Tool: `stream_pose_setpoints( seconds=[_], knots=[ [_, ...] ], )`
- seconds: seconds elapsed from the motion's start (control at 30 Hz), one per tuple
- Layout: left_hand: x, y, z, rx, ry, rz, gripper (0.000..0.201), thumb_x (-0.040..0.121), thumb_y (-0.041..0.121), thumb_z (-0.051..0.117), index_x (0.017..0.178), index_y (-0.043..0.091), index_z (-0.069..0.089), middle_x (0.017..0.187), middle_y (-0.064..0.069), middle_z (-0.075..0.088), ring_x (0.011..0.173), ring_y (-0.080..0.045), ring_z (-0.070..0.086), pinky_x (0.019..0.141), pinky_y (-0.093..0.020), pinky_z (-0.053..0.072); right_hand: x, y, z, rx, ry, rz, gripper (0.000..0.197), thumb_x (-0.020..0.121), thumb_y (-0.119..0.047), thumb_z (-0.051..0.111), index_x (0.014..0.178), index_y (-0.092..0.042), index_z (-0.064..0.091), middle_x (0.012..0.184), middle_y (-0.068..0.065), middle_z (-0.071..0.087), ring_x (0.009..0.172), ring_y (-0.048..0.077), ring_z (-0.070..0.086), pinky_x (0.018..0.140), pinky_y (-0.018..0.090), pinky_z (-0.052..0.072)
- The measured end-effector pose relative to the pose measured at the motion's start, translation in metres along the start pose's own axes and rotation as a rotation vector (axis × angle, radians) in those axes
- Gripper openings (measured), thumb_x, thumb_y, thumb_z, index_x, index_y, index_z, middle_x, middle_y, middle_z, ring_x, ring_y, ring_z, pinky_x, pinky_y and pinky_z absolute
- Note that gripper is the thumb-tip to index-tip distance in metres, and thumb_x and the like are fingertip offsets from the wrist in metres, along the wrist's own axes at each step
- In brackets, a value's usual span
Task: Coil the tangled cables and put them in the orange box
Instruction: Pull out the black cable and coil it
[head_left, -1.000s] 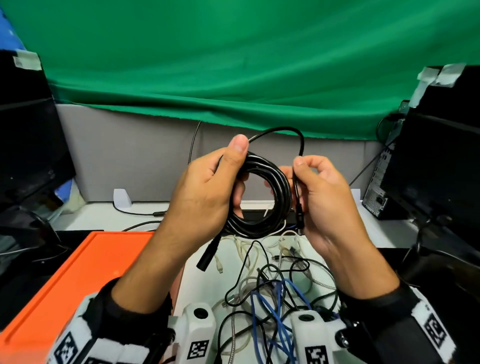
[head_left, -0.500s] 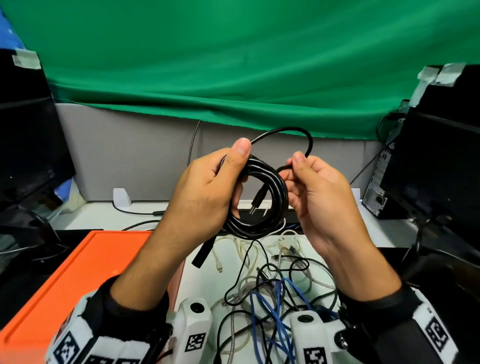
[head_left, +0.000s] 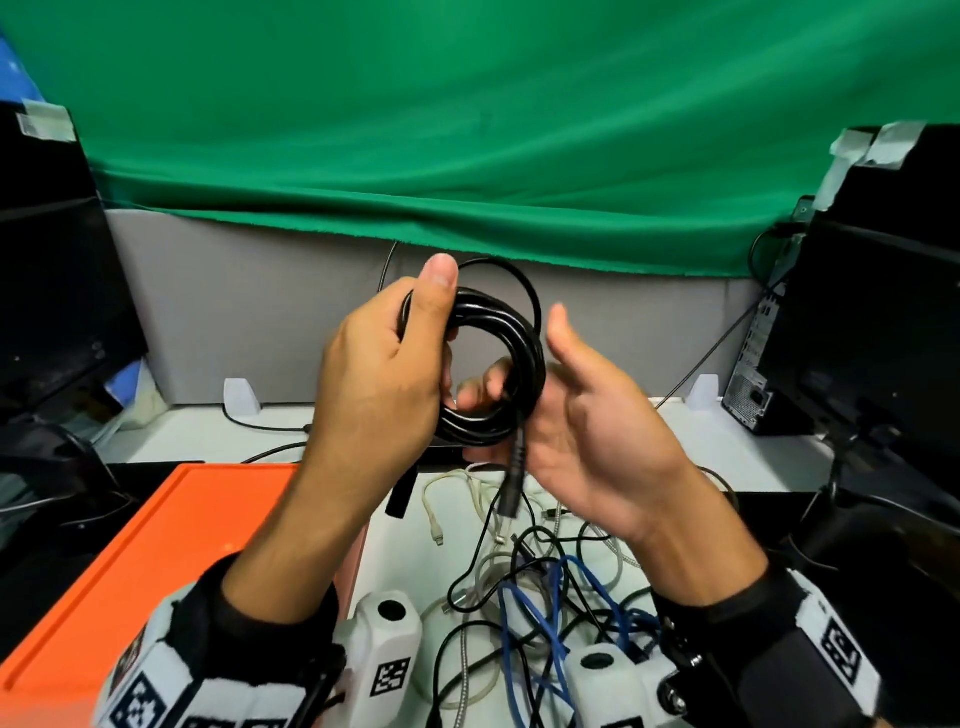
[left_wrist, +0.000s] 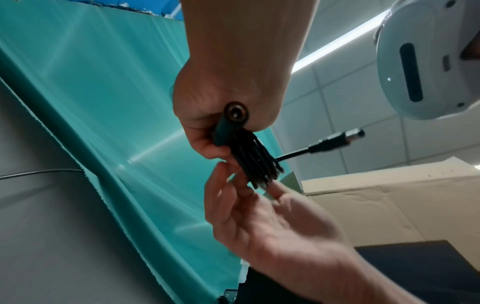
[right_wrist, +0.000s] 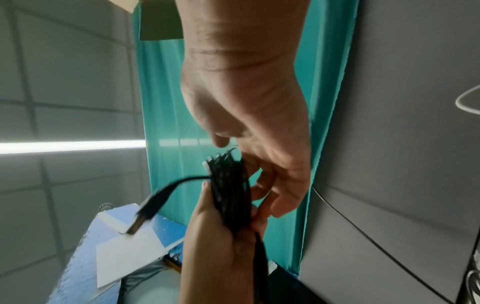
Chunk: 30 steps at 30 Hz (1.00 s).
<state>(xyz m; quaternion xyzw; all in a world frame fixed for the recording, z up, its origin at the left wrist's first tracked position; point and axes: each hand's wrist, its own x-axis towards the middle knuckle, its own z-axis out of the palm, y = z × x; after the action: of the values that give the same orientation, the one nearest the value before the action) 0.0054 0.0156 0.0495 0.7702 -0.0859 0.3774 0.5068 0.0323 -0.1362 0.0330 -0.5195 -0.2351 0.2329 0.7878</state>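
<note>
my left hand (head_left: 384, 374) gripping the coiled black cable (head_left: 498, 364) up over the tabletop (head_left: 400, 551), right hand (head_left: 587, 431) loose with fingers spread behind the coil, orange box (head_left: 156, 561) lower left, tangled cables (head_left: 540, 587) below

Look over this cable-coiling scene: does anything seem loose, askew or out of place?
Yes. The black coil in the left hand has an untucked plug end dangling beside the open right hand. The remaining cables lie tangled beside the orange box.
</note>
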Motion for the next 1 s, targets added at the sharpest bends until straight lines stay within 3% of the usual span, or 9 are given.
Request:
stream_pose_setpoints(
  seconds=[0.07,0.13,0.23,0.33,0.47,0.63,0.73,0.87,1.0],
  knots=[
    [-0.002,-0.001,0.002,0.064,0.042,0.032,0.056,0.104,0.057,0.037,0.066,0.015,0.043,0.058,-0.01,0.049,0.052,-0.018,0.045,0.05,-0.034,0.037,-0.001,0.003,0.005,-0.024,-0.031,0.006,0.052,0.084,-0.067,0.054,0.08,-0.016,0.06,0.097,0.008,0.064,0.102,0.031,0.06,0.101,0.057,0.048],
    [-0.001,-0.003,0.002,0.105,0.062,0.041,0.056,0.104,0.056,0.036,0.067,0.015,0.041,0.057,-0.006,0.045,0.054,-0.019,0.042,0.05,-0.036,0.035,-0.003,0.008,0.008,-0.119,-0.039,-0.004,0.027,0.084,-0.041,0.071,0.09,-0.017,0.06,0.098,0.008,0.066,0.104,0.033,0.065,0.095,0.051,0.054],
    [0.0,-0.005,0.002,0.149,0.077,0.031,0.06,0.104,0.058,0.035,0.07,0.009,0.046,0.06,-0.011,0.051,0.059,-0.029,0.049,0.053,-0.044,0.041,-0.003,0.01,0.005,-0.251,-0.044,0.018,0.021,0.096,-0.005,0.064,0.111,-0.012,0.051,0.105,0.016,0.07,0.094,0.041,0.073,0.077,0.043,0.061],
    [0.004,-0.005,-0.003,0.175,0.125,0.035,0.061,0.104,0.058,0.035,0.072,0.006,0.047,0.062,-0.013,0.053,0.062,-0.031,0.051,0.058,-0.044,0.041,-0.011,-0.002,-0.003,-0.437,-0.208,0.069,0.034,0.106,-0.014,0.048,0.139,-0.018,0.041,0.114,0.017,0.074,0.07,0.028,0.075,0.06,0.029,0.058],
    [0.017,-0.012,-0.021,0.145,0.226,-0.033,0.067,0.103,0.059,0.034,0.072,0.002,0.05,0.062,-0.014,0.059,0.066,-0.032,0.058,0.065,-0.042,0.045,-0.023,-0.021,-0.025,-0.591,-0.262,0.082,0.043,0.106,-0.019,0.04,0.149,-0.021,0.044,0.102,0.018,0.076,0.058,0.024,0.072,0.056,0.03,0.057],
    [0.015,-0.012,-0.012,0.055,0.237,-0.07,0.062,0.103,0.059,0.035,0.07,0.009,0.05,0.055,-0.004,0.058,0.055,-0.02,0.057,0.056,-0.036,0.048,-0.018,-0.016,-0.026,-0.73,-0.166,0.069,0.045,0.105,-0.031,0.047,0.149,-0.023,0.044,0.122,0.003,0.074,0.102,0.022,0.074,0.093,0.039,0.057],
    [0.01,-0.012,-0.006,0.103,0.212,-0.041,0.066,0.103,0.061,0.033,0.076,0.003,0.051,0.066,-0.016,0.059,0.066,-0.033,0.057,0.062,-0.048,0.049,-0.017,-0.01,-0.015,-0.676,-0.139,0.009,0.065,0.1,-0.037,0.055,0.158,-0.033,0.026,0.139,-0.005,0.063,0.118,0.016,0.067,0.107,0.041,0.05],
    [0.005,-0.007,-0.002,0.098,0.164,-0.061,0.065,0.103,0.061,0.033,0.08,0.005,0.056,0.065,-0.009,0.06,0.065,-0.026,0.058,0.061,-0.042,0.047,-0.011,0.0,0.008,-0.576,-0.022,-0.158,0.042,0.104,-0.031,0.055,0.144,-0.026,0.047,0.109,-0.009,0.072,0.084,0.022,0.074,0.081,0.039,0.061],
    [0.008,-0.009,-0.005,0.089,0.064,-0.135,0.062,0.1,0.066,0.03,0.085,0.014,0.06,0.062,0.0,0.062,0.057,-0.012,0.058,0.06,-0.034,0.044,-0.008,0.002,0.002,-0.667,0.035,-0.25,0.028,0.106,-0.021,0.051,0.134,-0.02,0.055,0.07,-0.012,0.064,0.046,0.016,0.049,0.051,0.026,0.045]
  ],
)
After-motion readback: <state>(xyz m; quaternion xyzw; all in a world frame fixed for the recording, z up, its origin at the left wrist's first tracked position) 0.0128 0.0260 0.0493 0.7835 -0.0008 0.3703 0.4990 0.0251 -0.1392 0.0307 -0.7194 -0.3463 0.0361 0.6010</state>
